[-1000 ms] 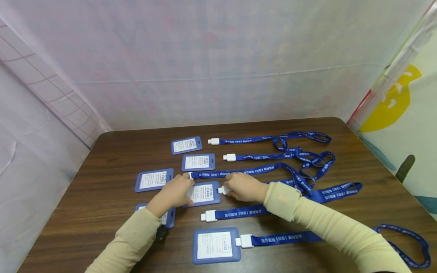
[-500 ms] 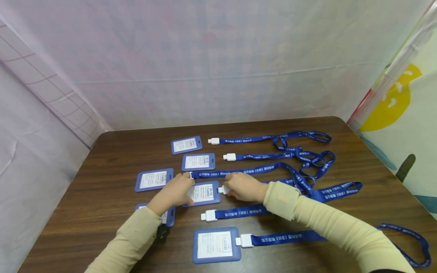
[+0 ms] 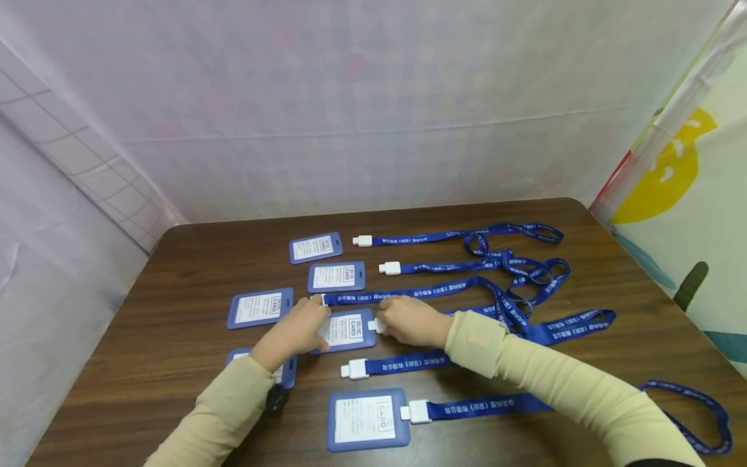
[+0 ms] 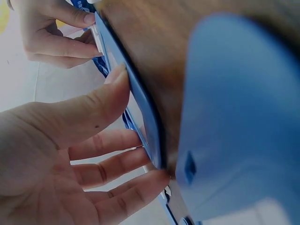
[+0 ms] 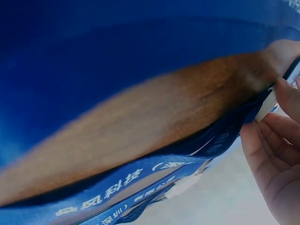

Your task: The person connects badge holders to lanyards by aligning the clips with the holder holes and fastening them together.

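Note:
My left hand [image 3: 299, 329] holds a blue ID badge holder [image 3: 352, 329] across its width, thumb on the near long edge and fingers at the far one. In the left wrist view the holder [image 4: 149, 122] is seen edge-on between thumb and fingers. My right hand [image 3: 413, 321] pinches the white clip [image 3: 379, 325] of a blue lanyard at the holder's slotted end. The clip's tip meets that end; whether it is latched, I cannot tell. In the right wrist view, thumb and fingers close on the clip [image 5: 266, 105], with its printed strap [image 5: 126, 180] trailing away.
Several other badge holders lie around, including two at the back [image 3: 316, 248] [image 3: 336, 277]. One holder [image 3: 261, 379] is partly under my left wrist. A front holder [image 3: 367, 419] has a lanyard clip [image 3: 418, 411] at its end. Loose lanyards [image 3: 539, 275] overlap on the right of the wooden table [image 3: 175, 311].
Both hands keep their grips and hardly move against the badge holder and clip. The head view has shifted very slightly.

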`<state>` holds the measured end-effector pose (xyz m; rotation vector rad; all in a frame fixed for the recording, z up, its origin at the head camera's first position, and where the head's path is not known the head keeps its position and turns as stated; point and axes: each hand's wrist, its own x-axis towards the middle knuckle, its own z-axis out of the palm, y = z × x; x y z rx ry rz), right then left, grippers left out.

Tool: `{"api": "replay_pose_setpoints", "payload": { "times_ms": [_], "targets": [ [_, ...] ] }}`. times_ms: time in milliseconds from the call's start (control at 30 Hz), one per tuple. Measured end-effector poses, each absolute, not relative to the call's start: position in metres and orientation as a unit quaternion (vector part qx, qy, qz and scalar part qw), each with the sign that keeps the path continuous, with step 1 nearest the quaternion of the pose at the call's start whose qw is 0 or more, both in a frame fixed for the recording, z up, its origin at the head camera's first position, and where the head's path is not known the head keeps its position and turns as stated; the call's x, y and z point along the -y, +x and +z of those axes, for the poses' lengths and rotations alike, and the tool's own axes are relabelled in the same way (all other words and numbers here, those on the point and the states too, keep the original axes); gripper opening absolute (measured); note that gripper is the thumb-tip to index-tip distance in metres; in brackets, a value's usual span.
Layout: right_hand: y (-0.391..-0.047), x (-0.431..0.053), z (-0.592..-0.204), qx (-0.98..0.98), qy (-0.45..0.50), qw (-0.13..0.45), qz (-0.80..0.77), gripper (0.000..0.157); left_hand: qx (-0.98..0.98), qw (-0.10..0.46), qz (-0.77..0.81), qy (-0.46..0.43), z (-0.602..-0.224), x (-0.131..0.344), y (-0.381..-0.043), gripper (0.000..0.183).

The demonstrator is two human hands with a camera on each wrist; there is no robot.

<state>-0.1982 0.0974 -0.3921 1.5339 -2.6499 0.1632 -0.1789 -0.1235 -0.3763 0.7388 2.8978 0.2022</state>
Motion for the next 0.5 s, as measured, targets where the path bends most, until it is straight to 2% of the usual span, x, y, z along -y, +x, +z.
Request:
{"api": "replay_pose_setpoints", "payload": {
  "times_ms": [500],
  "targets": [
    [-0.1986,-0.1009,-0.3918,0.868,0.491,0.023,0.069,0.014,-0.958,0.066,0.071,0.269,-0.3753,0.1282,-0.1808,0.050]
  ]
}}
